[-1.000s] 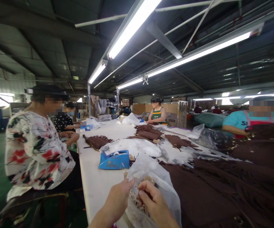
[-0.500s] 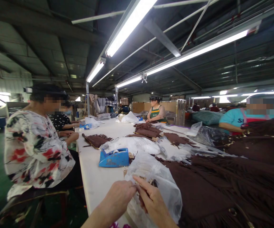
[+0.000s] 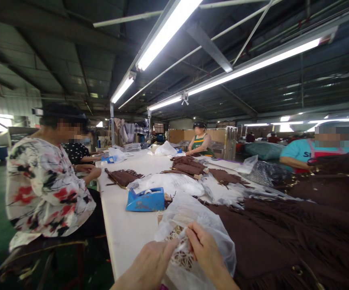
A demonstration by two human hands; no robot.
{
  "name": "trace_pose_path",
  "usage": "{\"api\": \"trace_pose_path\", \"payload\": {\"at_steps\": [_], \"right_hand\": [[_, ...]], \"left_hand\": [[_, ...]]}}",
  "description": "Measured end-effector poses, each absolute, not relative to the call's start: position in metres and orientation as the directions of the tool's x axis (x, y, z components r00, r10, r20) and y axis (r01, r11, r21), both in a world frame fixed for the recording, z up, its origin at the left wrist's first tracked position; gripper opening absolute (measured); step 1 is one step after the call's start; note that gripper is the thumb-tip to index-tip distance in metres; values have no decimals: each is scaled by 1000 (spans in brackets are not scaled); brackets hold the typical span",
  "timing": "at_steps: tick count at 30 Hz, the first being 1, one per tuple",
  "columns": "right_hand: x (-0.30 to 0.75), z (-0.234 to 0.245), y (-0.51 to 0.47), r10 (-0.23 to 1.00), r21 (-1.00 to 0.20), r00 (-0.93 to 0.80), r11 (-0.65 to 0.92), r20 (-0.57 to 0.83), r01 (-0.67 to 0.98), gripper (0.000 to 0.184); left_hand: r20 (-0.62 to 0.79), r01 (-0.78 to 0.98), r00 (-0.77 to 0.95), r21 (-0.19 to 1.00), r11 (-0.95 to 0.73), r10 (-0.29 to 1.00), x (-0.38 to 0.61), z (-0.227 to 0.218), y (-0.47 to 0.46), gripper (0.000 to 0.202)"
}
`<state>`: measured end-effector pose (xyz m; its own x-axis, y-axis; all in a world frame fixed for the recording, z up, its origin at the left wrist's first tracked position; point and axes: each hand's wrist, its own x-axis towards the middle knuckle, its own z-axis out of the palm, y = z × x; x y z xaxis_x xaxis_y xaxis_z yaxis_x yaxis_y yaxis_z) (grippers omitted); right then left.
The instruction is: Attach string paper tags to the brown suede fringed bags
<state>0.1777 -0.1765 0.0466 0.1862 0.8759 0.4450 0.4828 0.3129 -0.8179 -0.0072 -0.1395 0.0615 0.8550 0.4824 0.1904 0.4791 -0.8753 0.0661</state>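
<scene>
Just now, the two hands parted a little at the lower centre of the frame: half a second earlier their fingertips had met over the translucent plastic bag (image 3: 221,239), and now the pale tangled cords (image 3: 182,261) inside it showed plainly between them. To my eye, that left the tangle better exposed to the fingers. The left hand (image 3: 154,257) lay along the bag's left side, thumb stretched towards the cords, and I could not tell whether it gripped anything. The right hand (image 3: 203,246) had its thumb and fingers drawn together above the tangle (a cord may have been caught there, but it was too small to make out). Beyond the bag a blue tape dispenser (image 3: 145,200) stood on the white table (image 3: 121,225), while dark brown fringed fabric (image 3: 253,237) filled the lower right.
</scene>
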Motion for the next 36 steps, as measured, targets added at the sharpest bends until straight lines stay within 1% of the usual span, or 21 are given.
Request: {"api": "trace_pose_path", "payload": {"at_steps": [3, 4, 7, 10, 12, 14, 16, 18, 20, 22, 23, 26, 28, 29, 31, 33, 36], "right_hand": [[177, 53, -181, 898, -843, 137, 327, 418, 426, 30], [175, 56, -183, 899, -844, 122, 339, 421, 416, 29], [165, 61, -188, 893, -841, 96, 372, 440, 392, 28], [159, 64, -189, 894, -855, 91, 383, 438, 350, 28], [160, 66, -188, 915, -905, 101, 362, 390, 223, 27], [164, 69, -188, 944, -949, 99, 315, 314, 8, 27], [168, 72, -189, 969, -942, 72, 247, 236, -228, 32], [172, 76, -192, 980, -912, 42, 195, 193, -360, 33], [175, 80, -196, 984, -880, 9, 162, 177, -446, 32], [176, 83, -199, 983, -877, -18, 154, 182, -454, 36], [177, 83, -200, 982, -888, -30, 157, 188, -433, 38], [179, 82, -199, 970, -936, -56, 211, 236, -281, 35], [179, 79, -196, 955, -937, -57, 274, 292, -215, 32], [179, 78, -194, 949, -933, -40, 299, 312, -198, 31], [177, 75, -191, 950, -935, 18, 309, 311, -176, 31], [175, 74, -190, 956, -943, 87, 292, 281, -161, 35], [175, 74, -189, 957, -944, 164, 268, 239, -194, 44]], "left_hand": [[149, 596, 747, 282, -752, 648, -5, 60, -141, 47], [142, 612, 713, 353, -708, 687, -2, 62, -142, 45], [172, 550, 678, 526, -648, 715, 8, 70, -144, 37], [217, 438, 671, 656, -615, 709, 15, 73, -143, 35], [237, 376, 663, 715, -590, 710, 18, 72, -140, 32], [234, 307, 656, 786, -537, 717, 19, 69, -136, 30], [188, 242, 644, 870, -431, 742, 20, 67, -132, 32], [100, 203, 625, 937, -284, 775, 22, 66, -127, 36], [8, 187, 611, 970, -154, 792, 23, 67, -125, 41], [-53, 172, 610, 983, -67, 791, 24, 69, -124, 44], [-67, 167, 610, 985, -45, 790, 25, 70, -125, 45], [-60, 152, 609, 987, -42, 791, 26, 71, -126, 44], [-42, 136, 604, 989, -51, 796, 27, 71, -126, 45], [-33, 130, 602, 990, -57, 798, 27, 70, -126, 47], [-20, 124, 597, 990, -68, 802, 27, 69, -125, 51], [-12, 129, 602, 988, -82, 798, 26, 69, -125, 55], [-7, 148, 612, 983, -105, 791, 25, 69, -126, 59]]}}
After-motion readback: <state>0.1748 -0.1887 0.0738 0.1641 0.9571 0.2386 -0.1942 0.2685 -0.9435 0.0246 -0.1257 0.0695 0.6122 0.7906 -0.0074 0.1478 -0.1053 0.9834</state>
